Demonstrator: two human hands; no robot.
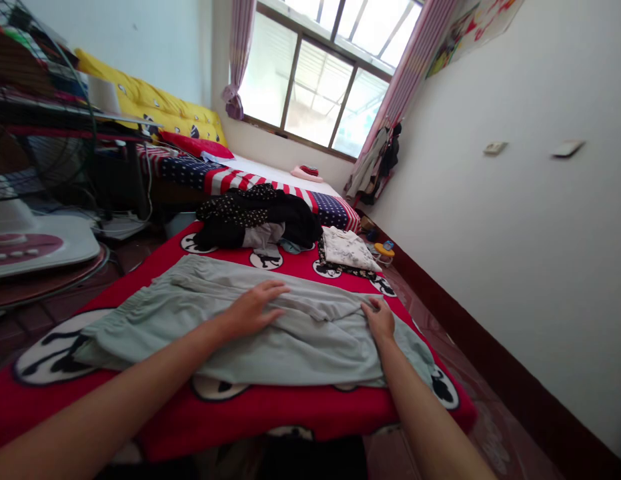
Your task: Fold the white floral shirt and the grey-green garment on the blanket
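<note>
A pale grey-green garment (200, 313) with an elastic waistband lies spread across a red blanket (290, 410) printed with black-and-white cartoon figures. My left hand (255, 308) rests flat on the middle of the garment, fingers apart. My right hand (379, 319) pinches a fold of the same cloth near its right side. Both forearms reach in from the bottom of the view.
Beyond the garment sit a heap of dark clothes (260, 220) and a folded light patterned piece (349, 250). A stars-and-stripes bedspread (230, 177), yellow pillows (155, 107) and a window (320, 87) lie further back. A fan base (30, 243) stands left; a white wall (515, 233) runs along the right.
</note>
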